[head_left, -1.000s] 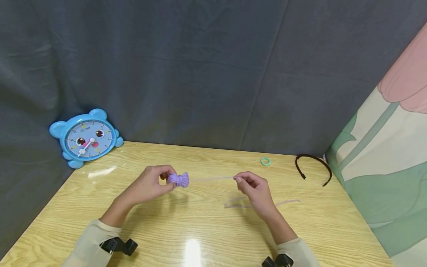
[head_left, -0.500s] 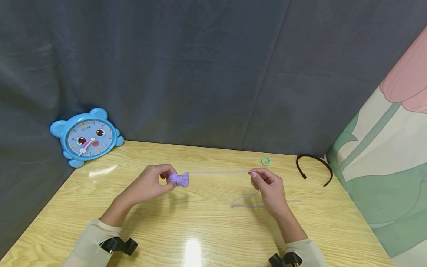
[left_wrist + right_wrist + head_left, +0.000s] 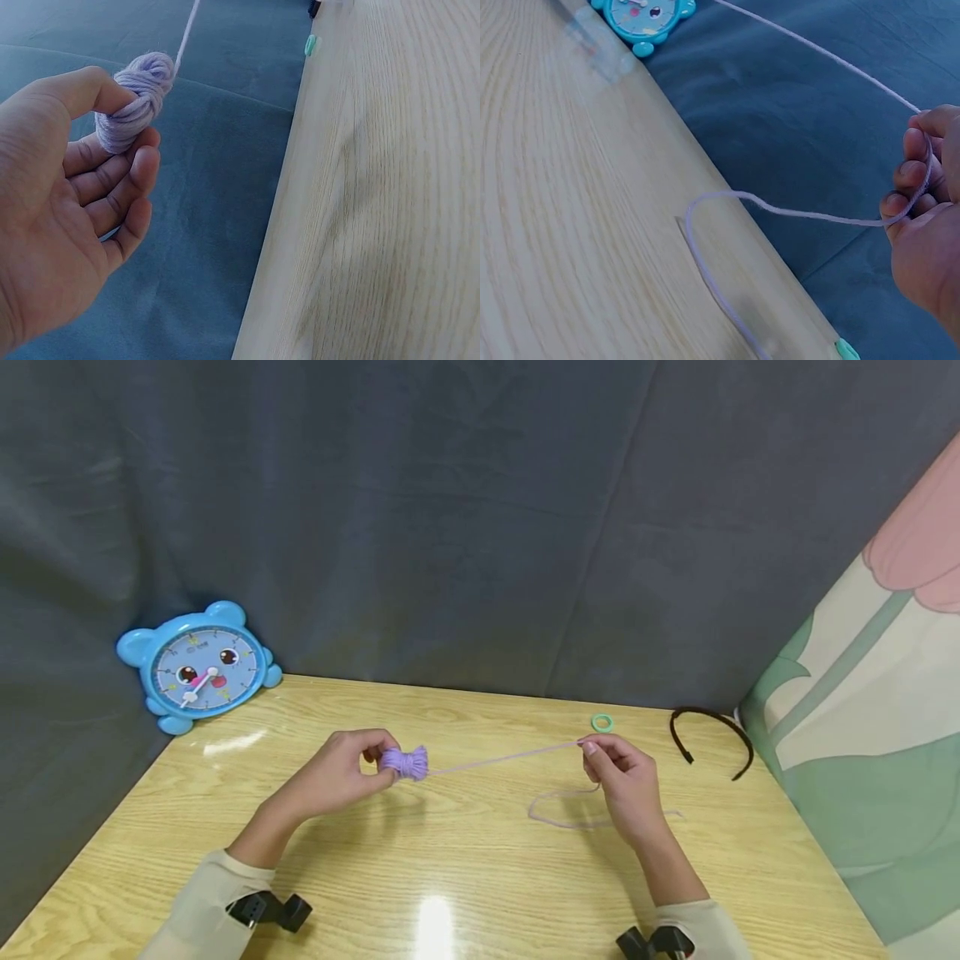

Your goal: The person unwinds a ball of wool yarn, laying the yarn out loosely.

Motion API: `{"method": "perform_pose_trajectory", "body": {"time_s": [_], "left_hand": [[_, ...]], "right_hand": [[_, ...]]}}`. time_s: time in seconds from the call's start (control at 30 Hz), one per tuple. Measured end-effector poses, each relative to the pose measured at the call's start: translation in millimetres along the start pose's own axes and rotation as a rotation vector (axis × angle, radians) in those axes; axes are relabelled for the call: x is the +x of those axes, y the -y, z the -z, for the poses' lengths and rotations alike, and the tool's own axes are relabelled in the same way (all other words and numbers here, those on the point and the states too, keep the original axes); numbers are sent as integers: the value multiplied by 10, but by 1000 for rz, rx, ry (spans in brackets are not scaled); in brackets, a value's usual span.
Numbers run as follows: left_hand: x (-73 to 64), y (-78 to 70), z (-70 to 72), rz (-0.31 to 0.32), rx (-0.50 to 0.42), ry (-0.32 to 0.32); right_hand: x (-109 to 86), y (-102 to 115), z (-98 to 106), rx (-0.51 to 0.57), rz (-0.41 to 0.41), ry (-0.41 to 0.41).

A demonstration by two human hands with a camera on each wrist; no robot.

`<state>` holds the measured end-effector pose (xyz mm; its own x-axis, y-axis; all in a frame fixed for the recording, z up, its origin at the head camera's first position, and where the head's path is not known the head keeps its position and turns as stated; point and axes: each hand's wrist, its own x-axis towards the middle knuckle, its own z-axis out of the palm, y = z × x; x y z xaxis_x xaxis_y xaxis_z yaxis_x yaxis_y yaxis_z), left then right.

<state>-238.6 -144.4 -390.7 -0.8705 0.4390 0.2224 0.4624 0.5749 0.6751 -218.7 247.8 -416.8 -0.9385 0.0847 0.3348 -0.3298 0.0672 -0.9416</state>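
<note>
A small bundle of purple yarn (image 3: 408, 763), wound round its middle, is pinched between the thumb and fingers of my left hand (image 3: 342, 775) above the table. In the left wrist view the yarn bundle (image 3: 135, 101) sits between thumb and fingertips, the other fingers curling below. A single yarn strand (image 3: 504, 758) runs taut from the bundle to my right hand (image 3: 626, 783), whose thumb and index finger pinch it. Past that pinch, the loose tail (image 3: 810, 215) crosses the palm, hangs down and curves along the tabletop, partly hidden behind the right forearm in the head view.
A blue bear-shaped clock (image 3: 202, 667) leans at the back left against a dark curtain (image 3: 420, 527). Near the back edge of the wooden table (image 3: 360, 877) lie a green ring (image 3: 602, 717) and, at right, a black headband (image 3: 708, 713). A patterned curtain (image 3: 862, 760) borders the right side.
My right hand has moved to the right, drawing out a longer strand from the bundle, and the loose tail has shifted right with it. The left hand stays nearly still.
</note>
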Motion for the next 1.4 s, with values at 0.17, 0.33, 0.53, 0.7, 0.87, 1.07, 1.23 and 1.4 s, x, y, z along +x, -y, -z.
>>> {"method": "perform_pose_trajectory", "body": {"time_s": [0.17, 0.33, 0.53, 0.7, 0.87, 1.07, 1.23, 1.4], "left_hand": [[-10, 5, 11, 7, -1, 0], [-18, 9, 17, 10, -11, 1], [-27, 36, 25, 4, -6, -2], [-36, 59, 42, 10, -4, -5], [-47, 59, 53, 10, -7, -9], [-29, 31, 48, -2, -13, -8], [-13, 16, 49, -7, -8, 0], [-24, 18, 72, 0, -2, -4]], "right_hand": [[30, 28, 34, 35, 8, -10], [48, 51, 56, 53, 11, -29], [56, 53, 99, 49, 19, -36], [47, 49, 177, 32, 15, -46], [31, 47, 304, 5, -14, -65], [22, 29, 479, 36, -56, -137], [4, 5, 581, 93, -56, -162], [23, 13, 617, 118, -34, -186]]}}
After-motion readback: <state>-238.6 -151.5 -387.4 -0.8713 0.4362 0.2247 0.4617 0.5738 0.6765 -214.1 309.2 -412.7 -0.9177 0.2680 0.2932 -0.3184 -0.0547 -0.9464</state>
